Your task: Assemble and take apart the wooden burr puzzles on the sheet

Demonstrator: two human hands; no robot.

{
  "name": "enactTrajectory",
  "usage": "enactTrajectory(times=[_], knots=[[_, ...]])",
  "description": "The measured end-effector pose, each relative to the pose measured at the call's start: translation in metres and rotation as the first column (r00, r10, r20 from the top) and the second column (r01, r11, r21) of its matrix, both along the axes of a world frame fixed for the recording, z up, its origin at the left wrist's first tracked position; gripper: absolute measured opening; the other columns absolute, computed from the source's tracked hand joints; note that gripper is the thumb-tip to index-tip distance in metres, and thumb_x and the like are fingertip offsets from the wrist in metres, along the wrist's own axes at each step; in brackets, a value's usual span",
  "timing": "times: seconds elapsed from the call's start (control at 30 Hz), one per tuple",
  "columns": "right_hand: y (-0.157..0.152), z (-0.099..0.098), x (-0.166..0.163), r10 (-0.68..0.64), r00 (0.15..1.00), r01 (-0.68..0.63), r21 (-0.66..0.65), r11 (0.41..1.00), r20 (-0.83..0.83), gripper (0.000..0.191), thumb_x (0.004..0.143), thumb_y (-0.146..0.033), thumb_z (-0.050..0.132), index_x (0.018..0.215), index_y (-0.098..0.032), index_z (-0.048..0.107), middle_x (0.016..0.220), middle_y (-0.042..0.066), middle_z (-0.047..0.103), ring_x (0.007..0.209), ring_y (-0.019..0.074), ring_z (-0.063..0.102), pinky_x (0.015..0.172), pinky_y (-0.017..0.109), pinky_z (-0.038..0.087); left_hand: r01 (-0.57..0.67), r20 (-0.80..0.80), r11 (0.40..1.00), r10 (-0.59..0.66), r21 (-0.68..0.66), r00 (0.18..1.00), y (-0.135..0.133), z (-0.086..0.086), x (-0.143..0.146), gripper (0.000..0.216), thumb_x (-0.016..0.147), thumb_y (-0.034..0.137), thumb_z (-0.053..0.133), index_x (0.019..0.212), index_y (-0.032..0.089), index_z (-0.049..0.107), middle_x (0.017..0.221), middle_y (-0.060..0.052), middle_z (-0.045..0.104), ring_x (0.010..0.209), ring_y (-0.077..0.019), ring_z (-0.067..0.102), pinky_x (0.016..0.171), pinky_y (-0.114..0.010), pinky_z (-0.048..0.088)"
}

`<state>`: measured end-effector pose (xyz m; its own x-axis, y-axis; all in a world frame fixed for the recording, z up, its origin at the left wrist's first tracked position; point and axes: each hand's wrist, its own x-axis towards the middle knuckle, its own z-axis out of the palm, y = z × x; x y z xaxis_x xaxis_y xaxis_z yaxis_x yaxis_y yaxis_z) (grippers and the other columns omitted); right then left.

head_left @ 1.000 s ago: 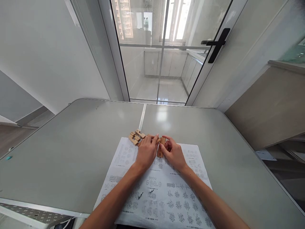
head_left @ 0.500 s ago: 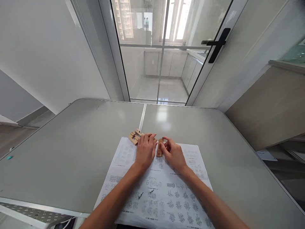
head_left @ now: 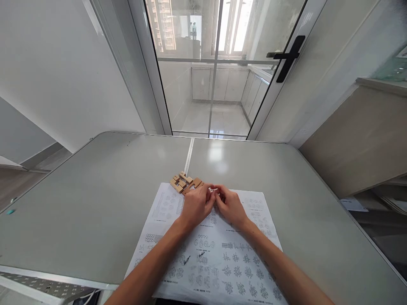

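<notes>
My left hand (head_left: 197,205) and my right hand (head_left: 231,206) meet at the fingertips over the upper middle of a printed paper sheet (head_left: 203,288). Both have their fingers closed in a pinch. The wooden puzzle piece marked 2, seen in my right hand a moment ago, is hidden behind the fingers now. What my left fingers pinch cannot be made out. Just beyond my left hand lie light wooden puzzle pieces (head_left: 177,185), fitted together, with darker brown notched pieces (head_left: 194,184) beside them.
The sheet, printed with line diagrams, lies on a grey table (head_left: 95,212) with a pale seam (head_left: 189,154). A small teal bit (head_left: 10,211) sits near the left edge. Behind the table stands a glass door with a black handle (head_left: 288,57); a wooden cabinet (head_left: 359,140) is at the right.
My left hand has moved right and turned inward, uncovering the brown pieces. Its fingers now meet those of my right hand, and the piece marked 2 has gone out of sight.
</notes>
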<state>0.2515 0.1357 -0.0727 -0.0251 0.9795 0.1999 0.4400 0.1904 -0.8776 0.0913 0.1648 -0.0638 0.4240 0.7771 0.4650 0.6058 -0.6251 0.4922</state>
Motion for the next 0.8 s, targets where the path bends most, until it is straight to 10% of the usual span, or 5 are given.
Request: enactTrajectory(times=[0.8], knots=[[0.0008, -0.0020, 0.0003, -0.005, 1.000, 0.005, 0.001, 1.000, 0.020, 0.023, 0.100, -0.029, 0.050, 0.108, -0.022, 0.070, 0.085, 0.003, 0.076, 0.070, 0.0197, 0.067, 0.069, 0.030, 0.049, 0.001, -0.185, 0.998, 0.010, 0.060, 0.983, 0.0001, -0.0060, -0.0006, 0.016, 0.102, 0.019, 0.047, 0.106, 0.020, 0.063, 0.078, -0.001, 0.073, 0.068, -0.0180, 0.069, 0.063, -0.031, 0.045]])
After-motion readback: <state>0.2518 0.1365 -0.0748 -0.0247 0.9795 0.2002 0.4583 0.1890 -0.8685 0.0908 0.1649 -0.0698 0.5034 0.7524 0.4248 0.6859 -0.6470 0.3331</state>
